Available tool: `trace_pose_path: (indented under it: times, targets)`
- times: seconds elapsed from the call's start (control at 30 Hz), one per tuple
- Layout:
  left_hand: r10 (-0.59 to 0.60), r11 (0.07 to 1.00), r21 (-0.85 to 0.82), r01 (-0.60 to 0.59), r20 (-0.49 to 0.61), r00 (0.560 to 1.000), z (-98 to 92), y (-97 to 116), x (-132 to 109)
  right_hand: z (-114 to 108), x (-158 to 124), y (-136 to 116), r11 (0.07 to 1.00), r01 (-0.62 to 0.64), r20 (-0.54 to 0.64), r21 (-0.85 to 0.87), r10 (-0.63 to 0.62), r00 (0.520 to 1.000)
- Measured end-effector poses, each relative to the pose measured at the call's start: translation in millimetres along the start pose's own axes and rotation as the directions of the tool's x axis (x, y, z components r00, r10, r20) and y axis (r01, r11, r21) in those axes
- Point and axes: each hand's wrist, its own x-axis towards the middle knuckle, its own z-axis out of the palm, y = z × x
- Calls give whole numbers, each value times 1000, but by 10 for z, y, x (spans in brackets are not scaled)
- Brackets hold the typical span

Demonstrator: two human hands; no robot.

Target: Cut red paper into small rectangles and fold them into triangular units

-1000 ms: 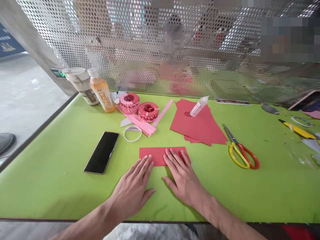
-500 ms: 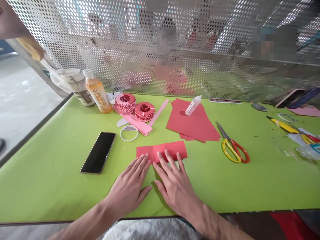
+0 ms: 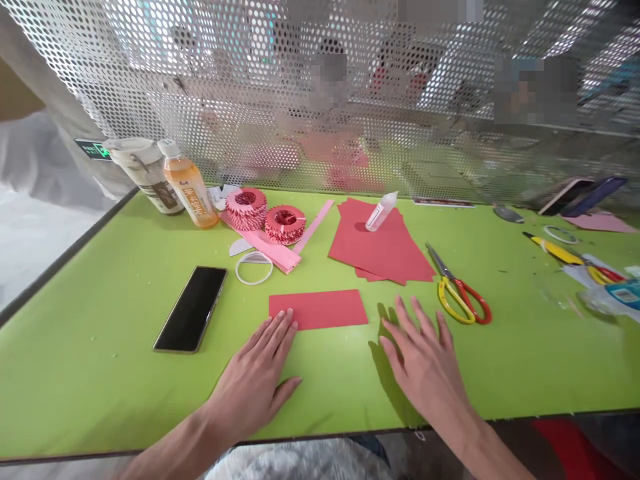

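A red paper rectangle (image 3: 327,309) lies flat on the green table before me, its edge near me possibly a fold; I cannot tell how many layers it has. My left hand (image 3: 257,373) lies flat, fingers together and stretched out, with the fingertips pressing the paper's left end. Off the paper's right end, my right hand (image 3: 425,357) hovers over the table with its fingers spread, holding nothing. Scissors (image 3: 456,287) with one yellow and one red handle lie just beyond my right hand. Further back, a glue bottle (image 3: 381,212) rests on a stack of red paper sheets (image 3: 365,250).
Left of the paper lie a black phone (image 3: 191,310) and a white ring (image 3: 254,268). Two pleated red-pink paper rings (image 3: 285,225) and pink strips (image 3: 273,250) sit behind. A drink bottle (image 3: 189,187) and a bucket-like cup (image 3: 145,175) stand by the perforated metal screen (image 3: 280,87).
My right hand has slid off the red paper to the right and lifted. The paper now lies flatter, while my left hand stays on its left end.
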Motion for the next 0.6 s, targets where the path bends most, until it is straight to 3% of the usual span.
trace_pose_path:
  times: [0.07,0.13,0.27,0.37,0.47,0.6]
  targets:
    - [-4,1000,-3,4,1,1000,1,7,-1,-7,125,-96,998,-59,-29,37,60,998]
    - [-8,1000,-9,8,5,1000,0,14,-3,20,302,-360,988,-93,-40,125,99,994]
    - [-16,1000,-15,17,12,1000,4,25,-9,180,658,-1094,935,-91,112,342,56,992]
    - [-17,1000,-9,18,19,1000,14,27,-12,321,812,-1467,916,-99,186,390,27,982]
    - [-18,1000,-17,18,22,1000,21,22,-12,416,839,-1578,910,-105,197,402,26,980]
    - [-20,999,-35,20,9,1000,25,15,-19,460,783,-1452,902,-127,192,413,50,980]
